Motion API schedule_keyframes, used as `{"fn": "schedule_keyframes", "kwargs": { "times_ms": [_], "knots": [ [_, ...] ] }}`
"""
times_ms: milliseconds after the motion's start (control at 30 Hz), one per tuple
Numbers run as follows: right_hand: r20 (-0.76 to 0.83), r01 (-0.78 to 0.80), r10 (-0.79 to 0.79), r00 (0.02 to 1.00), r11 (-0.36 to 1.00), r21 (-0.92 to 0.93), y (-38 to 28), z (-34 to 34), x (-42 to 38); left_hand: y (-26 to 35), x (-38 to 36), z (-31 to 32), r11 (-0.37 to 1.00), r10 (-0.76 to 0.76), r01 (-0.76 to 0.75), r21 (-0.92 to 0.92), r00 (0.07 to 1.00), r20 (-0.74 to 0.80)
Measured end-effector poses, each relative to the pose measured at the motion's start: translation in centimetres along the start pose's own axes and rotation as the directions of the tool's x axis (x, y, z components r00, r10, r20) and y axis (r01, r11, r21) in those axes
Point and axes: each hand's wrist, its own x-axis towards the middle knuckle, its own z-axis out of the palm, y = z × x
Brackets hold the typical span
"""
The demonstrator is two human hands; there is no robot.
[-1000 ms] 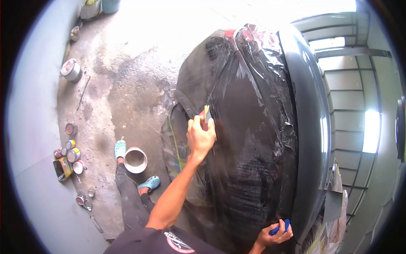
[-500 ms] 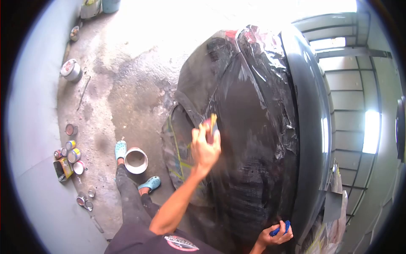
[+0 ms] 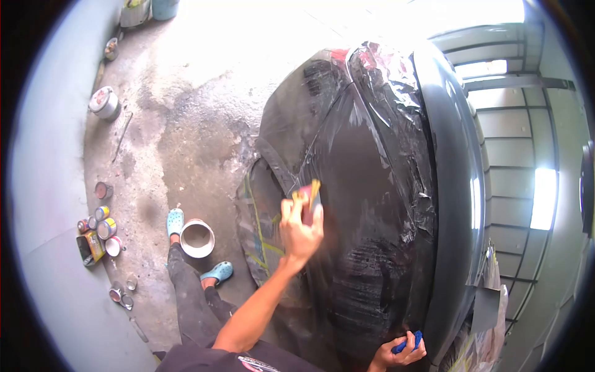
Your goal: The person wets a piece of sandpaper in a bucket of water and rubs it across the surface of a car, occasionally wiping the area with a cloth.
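Note:
My left hand (image 3: 300, 232) is closed around a small block (image 3: 308, 197) with yellow, reddish and grey parts. It is held against the dark car panel (image 3: 362, 161), close to the wheel arch, with the fingers hiding much of the block. Down at the bottom right, my right hand (image 3: 401, 353) grips a bunched blue cloth (image 3: 407, 342) near the panel's edge. Wet streaks and whitish smears mark the panel's lower part. Along its side, crumpled shiny plastic film (image 3: 406, 93) borders a glossy dark body section (image 3: 455, 161).
A white bucket (image 3: 198, 238) stands on the concrete floor between my feet in light blue clogs (image 3: 217, 273). Several paint tins (image 3: 106, 227) and a lidded pot (image 3: 104, 102) line the wall. The covered wheel (image 3: 257, 217) lies beside the panel, and grey paper (image 3: 486, 310) hangs at lower right.
My left hand with the block has shifted slightly down in the view. My right hand and the blue cloth have also dropped a little, while the whole view has moved slightly.

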Motion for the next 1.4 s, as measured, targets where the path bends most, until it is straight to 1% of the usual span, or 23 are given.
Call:
{"fn": "schedule_keyframes", "kwargs": {
  "times_ms": [67,133,267,300,333,400,433,467,533,600,633,733,800,867,933,1000,1100,1133,1167,1200,1300,1333,1400],
  "knots": [
    [0.011,0.018,-0.018,1.0,1.0,-0.003,0.0,-0.3,0.2,-0.3,4.6,1.4,0.999,-0.037,0.037,0.019,0.999,-0.007],
    [0.002,0.026,-0.025,1.0,1.0,-0.009,0.0,-0.5,0.1,-1.4,6.2,2.3,1.0,-0.005,0.006,0.016,0.999,-0.035],
    [-0.003,-0.009,0.009,1.0,1.0,0.017,-0.4,-0.4,0.5,-1.4,0.3,-0.5,0.997,0.073,-0.073,0.002,0.996,0.058],
    [0.064,-0.037,0.037,0.997,0.999,0.003,0.2,-0.5,-0.6,-1.4,0.3,-0.6,0.996,0.09,-0.089,-0.019,0.995,0.045],
    [0.024,-0.031,0.03,0.999,0.999,0.014,-0.7,-0.6,0.5,-1.3,0.5,-0.6,0.994,0.103,-0.101,-0.04,0.994,0.038],
    [-0.05,-0.017,0.018,0.999,1.0,0.021,-2.5,-1.0,2.7,-2.1,4.6,0.9,0.992,0.128,-0.127,-0.012,0.991,0.029],
    [-0.047,-0.019,0.02,0.999,1.0,0.01,-2.7,-1.1,2.8,-1.7,6.5,1.4,0.997,0.082,-0.082,0.001,0.996,0.039],
    [-0.045,-0.023,0.023,0.999,1.0,0.005,-2.7,-1.1,2.7,-1.9,7.3,1.8,0.997,0.079,-0.079,-0.019,0.997,0.025],
    [-0.043,-0.025,0.025,0.999,1.0,-0.001,-2.6,-1.0,2.7,-2.7,5.5,0.9,0.992,0.125,-0.125,-0.01,0.99,0.064],
    [-0.039,-0.023,0.023,0.999,1.0,0.017,-2.4,-1.1,2.5,-3.3,1.4,-1.2,0.988,0.152,-0.15,-0.024,0.98,0.128],
    [-0.042,-0.023,0.024,0.999,0.999,0.024,-2.3,-0.9,2.5,-3.0,0.1,-1.8,0.986,0.164,-0.16,-0.047,0.98,0.113],
    [-0.038,-0.034,0.035,0.999,0.999,0.03,-2.3,-0.8,2.3,-3.3,2.9,-0.3,0.983,0.17,-0.164,-0.081,0.982,0.079],
    [-0.037,-0.028,0.029,0.999,0.999,0.016,-2.3,-0.6,2.2,-3.6,7.0,1.8,0.972,0.23,-0.227,-0.067,0.972,0.04],
    [-0.037,-0.016,0.017,0.999,1.0,0.009,-2.0,-0.8,2.0,-3.4,7.0,1.1,0.967,0.246,-0.241,-0.077,0.967,0.061],
    [-0.057,-0.009,0.011,0.998,1.0,0.027,-2.0,-0.6,2.1,-4.6,4.0,-1.0,0.956,0.292,-0.286,-0.064,0.948,0.128],
    [-0.047,-0.022,0.024,0.999,0.999,0.035,-2.1,-0.5,2.4,-4.5,1.6,-2.4,0.972,0.234,-0.227,-0.059,0.956,0.175],
    [-0.032,-0.03,0.031,0.999,0.999,0.034,-2.3,-0.8,2.3,-4.1,5.7,-0.7,0.959,0.283,-0.279,-0.044,0.948,0.143],
    [-0.029,-0.024,0.025,0.999,0.999,0.029,-2.2,-0.9,2.3,-3.6,7.6,-0.1,0.961,0.275,-0.271,-0.048,0.948,0.16],
    [-0.025,-0.021,0.021,0.999,1.0,0.02,-2.2,-1.1,2.2,-3.9,7.9,0.3,0.958,0.286,-0.281,-0.056,0.946,0.152],
    [-0.022,-0.017,0.017,1.0,1.0,0.017,-2.2,-1.2,2.1,-4.2,7.8,0.3,0.954,0.298,-0.292,-0.061,0.944,0.14],
    [-0.038,-0.008,0.01,0.999,0.999,0.039,-2.2,-0.7,2.5,-6.6,3.9,-2.8,0.952,0.302,-0.305,-0.025,0.925,0.229],
    [-0.041,-0.008,0.009,0.999,0.999,0.042,-2.3,-0.7,2.5,-6.6,3.0,-3.2,0.967,0.253,-0.252,-0.035,0.938,0.237],
    [-0.033,-0.015,0.016,0.999,0.999,0.033,-2.4,-0.8,2.2,-6.8,4.6,-2.7,0.957,0.284,-0.288,-0.017,0.929,0.236]
  ]
}}
